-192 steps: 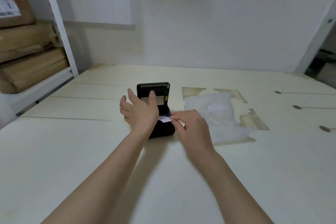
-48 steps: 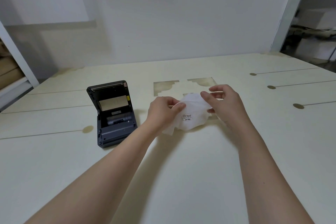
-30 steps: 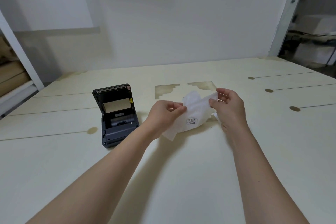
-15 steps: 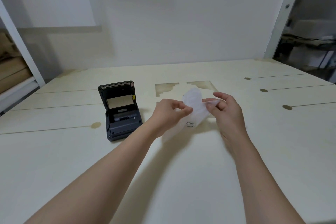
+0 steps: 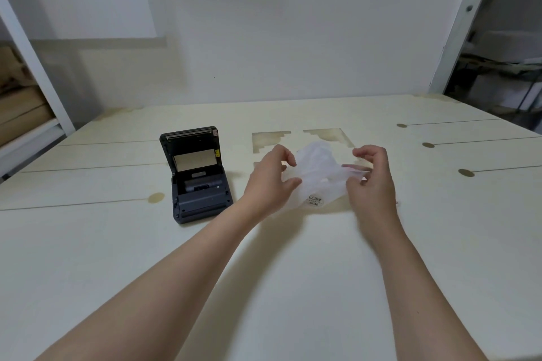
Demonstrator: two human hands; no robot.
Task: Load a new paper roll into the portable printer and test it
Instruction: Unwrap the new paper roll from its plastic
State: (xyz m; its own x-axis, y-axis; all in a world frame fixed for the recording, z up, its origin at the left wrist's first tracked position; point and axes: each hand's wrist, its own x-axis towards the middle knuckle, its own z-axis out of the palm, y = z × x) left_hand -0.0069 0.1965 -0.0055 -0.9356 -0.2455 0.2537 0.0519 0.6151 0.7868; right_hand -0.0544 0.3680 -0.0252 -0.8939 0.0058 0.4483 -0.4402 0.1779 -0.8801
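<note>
Change: hands have pulled wider apart, stretching the wrapper.
Left hand [image 5: 271, 182]: pinching translucent wrapper [image 5: 318, 173].
Right hand [image 5: 371, 176]: pinching its opposite edge.
Printer [image 5: 198, 176]: lid open, left of the hands, mid-table [image 5: 88, 258].

1. Pale cream table [image 5: 264, 287] filling the lower view, crossed by thin dark seams.
2. Round brownish spots [image 5: 466, 172] at the seam ends on the right; one more spot [image 5: 155, 198] on the left.
3. Two stepped, notched patches [image 5: 328, 135] of worn tan surface toward the back of the table.
4. Plain white wall [image 5: 278, 26] behind.
5. White upright post [image 5: 35, 67] at left, with brown wrapped parcels [image 5: 17, 114] stacked on a shelf beside it.
6. White frame [image 5: 457, 23] at right, dim cluttered shelving [image 5: 504, 67] beyond.
</note>
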